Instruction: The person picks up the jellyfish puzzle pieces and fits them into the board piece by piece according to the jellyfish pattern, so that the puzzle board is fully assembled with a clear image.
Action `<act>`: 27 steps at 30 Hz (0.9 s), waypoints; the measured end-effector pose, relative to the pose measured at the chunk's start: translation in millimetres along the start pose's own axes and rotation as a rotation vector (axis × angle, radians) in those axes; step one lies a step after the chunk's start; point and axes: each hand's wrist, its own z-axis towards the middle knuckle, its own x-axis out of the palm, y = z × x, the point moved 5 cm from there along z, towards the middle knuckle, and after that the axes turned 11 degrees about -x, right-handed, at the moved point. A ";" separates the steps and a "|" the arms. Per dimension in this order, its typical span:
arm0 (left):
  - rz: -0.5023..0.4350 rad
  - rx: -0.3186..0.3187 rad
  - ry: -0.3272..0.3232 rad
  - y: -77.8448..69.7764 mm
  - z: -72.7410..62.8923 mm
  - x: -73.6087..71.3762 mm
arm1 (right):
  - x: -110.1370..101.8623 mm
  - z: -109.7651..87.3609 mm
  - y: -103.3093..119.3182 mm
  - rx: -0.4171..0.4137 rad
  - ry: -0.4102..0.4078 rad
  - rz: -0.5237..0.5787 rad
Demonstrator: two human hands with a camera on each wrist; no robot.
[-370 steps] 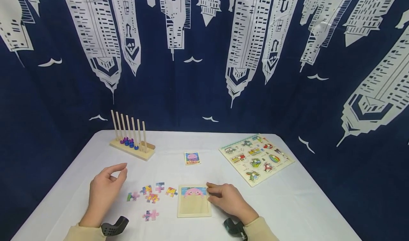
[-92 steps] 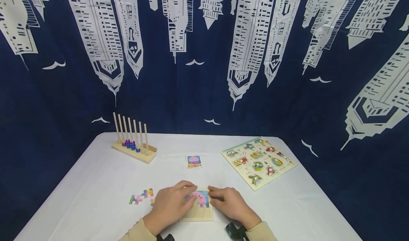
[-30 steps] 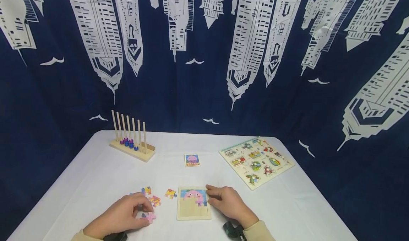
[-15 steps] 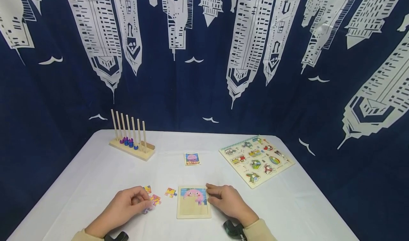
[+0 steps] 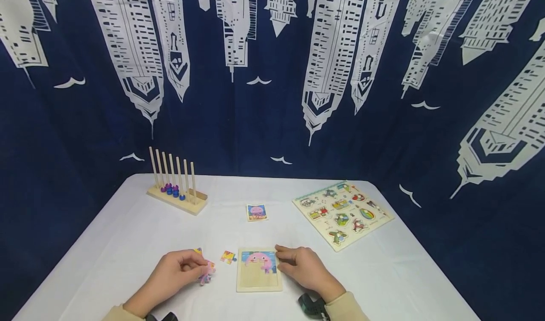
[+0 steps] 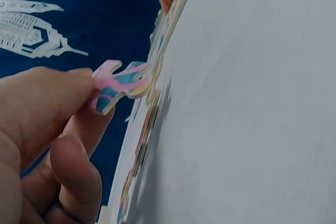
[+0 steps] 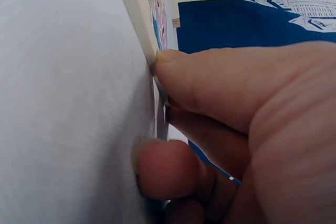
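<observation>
My left hand [image 5: 174,270] pinches a pink-and-blue jigsaw piece [image 6: 116,85] between thumb and fingertip, raised off the tabletop in the left wrist view. Partly hidden behind that hand lie other loose pieces. One yellow-orange jigsaw piece [image 5: 227,257] lies just left of the wooden puzzle tray [image 5: 257,284]. Joined pieces of a pink octopus picture [image 5: 258,258] cover the tray's upper part and right side; bare wood shows below. At the tray's upper right corner my right hand [image 5: 304,268] holds its edge with thumb and index finger, the thumb against the rim in the right wrist view.
A small picture card [image 5: 257,212] lies beyond the tray. The wooden peg stand [image 5: 176,201] with purple and blue beads is at the back left. A larger picture board [image 5: 340,215] lies at the back right, on the white tabletop [image 5: 400,283].
Over the span, the octopus picture gained a piece at the tray's right side. More recently, my left hand took a pink-and-blue jigsaw piece and carried it up and rightward. My right hand stayed.
</observation>
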 end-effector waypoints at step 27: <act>0.256 0.151 0.026 -69.3 40.1 99.8 | -0.5 -0.7 -0.6 -0.003 0.003 -0.017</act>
